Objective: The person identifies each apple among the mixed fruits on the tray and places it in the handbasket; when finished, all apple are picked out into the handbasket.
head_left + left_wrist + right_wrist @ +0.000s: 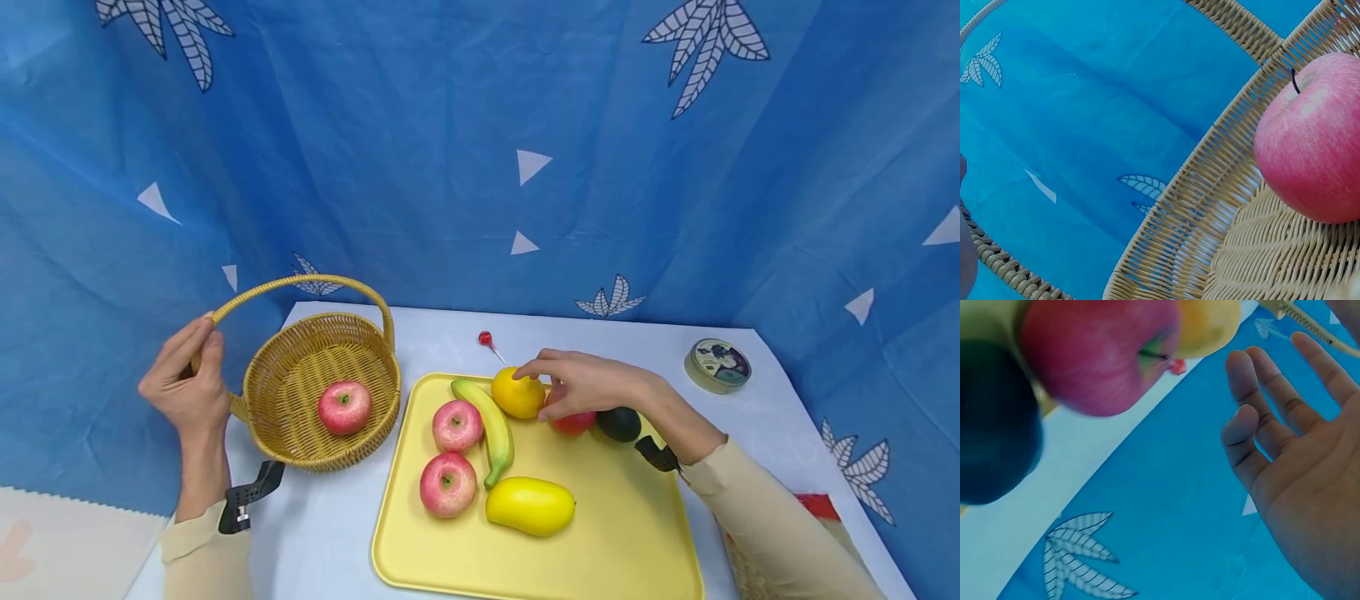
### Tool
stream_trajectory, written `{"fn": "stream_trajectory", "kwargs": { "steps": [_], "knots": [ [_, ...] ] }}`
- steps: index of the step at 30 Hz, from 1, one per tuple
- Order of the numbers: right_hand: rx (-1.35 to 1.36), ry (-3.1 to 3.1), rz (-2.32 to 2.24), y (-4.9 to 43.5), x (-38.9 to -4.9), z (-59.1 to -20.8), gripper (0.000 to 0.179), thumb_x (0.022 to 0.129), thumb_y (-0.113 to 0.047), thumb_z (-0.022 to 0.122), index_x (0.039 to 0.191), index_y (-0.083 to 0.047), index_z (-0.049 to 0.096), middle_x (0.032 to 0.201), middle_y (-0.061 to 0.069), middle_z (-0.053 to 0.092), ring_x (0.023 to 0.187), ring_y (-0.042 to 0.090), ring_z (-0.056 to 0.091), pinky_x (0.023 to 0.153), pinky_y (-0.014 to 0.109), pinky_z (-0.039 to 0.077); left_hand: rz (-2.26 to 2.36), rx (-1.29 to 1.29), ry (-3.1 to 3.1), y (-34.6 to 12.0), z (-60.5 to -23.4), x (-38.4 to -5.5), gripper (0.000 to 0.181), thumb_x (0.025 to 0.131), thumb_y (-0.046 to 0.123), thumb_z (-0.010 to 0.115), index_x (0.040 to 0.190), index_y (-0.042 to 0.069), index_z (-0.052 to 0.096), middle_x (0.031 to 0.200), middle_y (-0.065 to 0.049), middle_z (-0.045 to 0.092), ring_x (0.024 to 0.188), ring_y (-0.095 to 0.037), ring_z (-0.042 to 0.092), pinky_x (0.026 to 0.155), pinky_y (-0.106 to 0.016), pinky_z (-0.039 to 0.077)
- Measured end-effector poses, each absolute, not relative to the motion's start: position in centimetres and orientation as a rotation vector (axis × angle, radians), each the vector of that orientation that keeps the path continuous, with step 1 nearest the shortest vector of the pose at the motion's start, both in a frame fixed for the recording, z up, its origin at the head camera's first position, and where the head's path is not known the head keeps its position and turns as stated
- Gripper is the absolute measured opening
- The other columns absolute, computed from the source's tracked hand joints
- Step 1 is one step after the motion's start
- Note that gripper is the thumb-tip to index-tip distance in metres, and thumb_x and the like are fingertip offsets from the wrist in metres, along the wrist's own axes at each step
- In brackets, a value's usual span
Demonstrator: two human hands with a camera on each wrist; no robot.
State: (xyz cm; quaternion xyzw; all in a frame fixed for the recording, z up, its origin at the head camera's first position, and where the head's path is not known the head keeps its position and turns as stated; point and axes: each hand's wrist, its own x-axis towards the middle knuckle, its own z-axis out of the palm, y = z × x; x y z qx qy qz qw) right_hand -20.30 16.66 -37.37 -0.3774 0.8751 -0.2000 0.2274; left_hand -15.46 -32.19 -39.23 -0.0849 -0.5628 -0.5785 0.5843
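My left hand [187, 379] grips the handle [330, 280] of a round wicker basket [273, 375], which is tilted. Inside the basket lies one pink-red apple [345, 407], also large in the left wrist view. Over the far edge of a yellow tray [622, 533], my right hand [600, 385] hovers with bent, spread fingers and nothing in them. Just beneath it are an orange-yellow round fruit [513, 397], a red apple [573, 423] it partly hides, and a dark avocado-like fruit [619, 425]. The right wrist view shows its fingers [1285, 400] apart from the fruit.
Two more apples [457, 426], a banana [487, 425] and a yellow mango-like fruit [531, 506] lie on the tray. Behind it is a red lollipop [486, 339]. A round tin [718, 365] stands at the back right. Blue curtain [480, 167] borders the white table.
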Motion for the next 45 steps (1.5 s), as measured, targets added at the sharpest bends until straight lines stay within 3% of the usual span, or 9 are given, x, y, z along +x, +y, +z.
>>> {"fn": "stream_trajectory", "kwargs": {
  "steps": [15,23,34,45],
  "knots": [
    [-0.930,2.478,-0.539,19.8,-21.4,-39.4,0.057,0.087,-0.037,0.078,0.138,-0.019,0.061,0.121,0.005,0.061,0.087,0.018,0.057,0.076,0.032,0.050,-1.350,-0.206,-1.317,-32.3,-39.0,-15.4,0.019,0.081,-0.007,0.078,0.096,-0.018,0.072,0.101,-0.020,0.076,0.094,-0.021,0.074,0.082,-0.020,0.056],
    [-0.855,2.480,-0.529,20.7,-21.2,-39.9,0.059,0.086,-0.043,0.078,0.137,-0.020,0.062,0.124,0.002,0.060,0.096,0.018,0.057,0.087,0.037,0.053,-1.349,-0.220,-1.313,-32.4,-39.0,-15.4,0.019,0.081,-0.007,0.078,0.095,-0.018,0.072,0.101,-0.020,0.076,0.094,-0.021,0.074,0.082,-0.020,0.056],
    [-0.824,2.484,-0.522,21.7,-20.9,-40.8,0.055,0.084,-0.041,0.080,0.133,-0.023,0.064,0.119,0.000,0.059,0.095,0.017,0.056,0.087,0.037,0.053,-1.360,-0.234,-1.295,-32.4,-39.3,-15.4,0.019,0.081,-0.008,0.078,0.095,-0.019,0.071,0.101,-0.022,0.075,0.093,-0.021,0.074,0.080,-0.019,0.055],
    [-0.773,2.498,-0.476,21.4,-20.7,-41.5,0.063,0.081,-0.043,0.083,0.137,-0.027,0.060,0.118,-0.003,0.057,0.100,0.014,0.054,0.090,0.036,0.051,-1.354,-0.220,-1.306,-32.4,-39.4,-15.4,0.015,0.081,-0.007,0.078,0.093,-0.016,0.074,0.101,-0.023,0.075,0.091,-0.021,0.074,0.076,-0.018,0.053]
  ]
}}
